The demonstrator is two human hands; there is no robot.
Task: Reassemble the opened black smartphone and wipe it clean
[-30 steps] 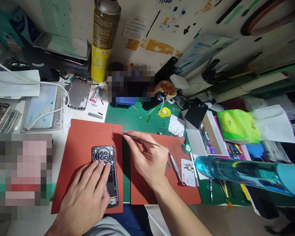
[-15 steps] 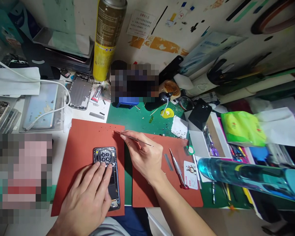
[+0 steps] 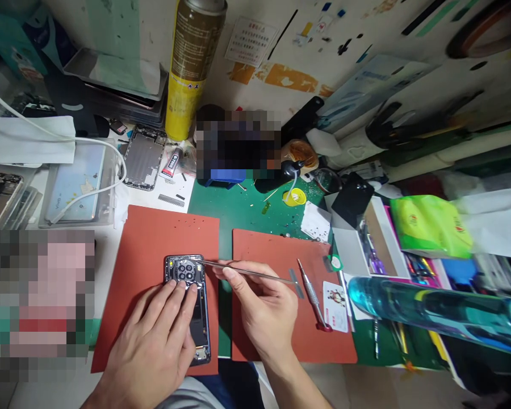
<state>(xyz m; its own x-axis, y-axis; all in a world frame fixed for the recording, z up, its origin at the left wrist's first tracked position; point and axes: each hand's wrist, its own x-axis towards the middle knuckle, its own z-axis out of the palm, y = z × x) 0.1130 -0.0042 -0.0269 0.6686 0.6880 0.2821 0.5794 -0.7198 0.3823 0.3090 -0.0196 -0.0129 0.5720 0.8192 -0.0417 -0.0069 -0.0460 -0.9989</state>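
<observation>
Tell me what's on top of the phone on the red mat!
The left hand rests on the phone, below its cameras. Tweezers point at its upper corner. Whatever the hand covers is hidden.

The left hand (image 3: 153, 335) hides part of the opened phone (image 3: 200, 315), and the right edge crops the blue bottle (image 3: 434, 307).

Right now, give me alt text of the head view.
The left hand rests on an opened phone on a red mat; the right hand holds tweezers at the phone's upper right corner. A screwdriver and card lie on another mat.
</observation>
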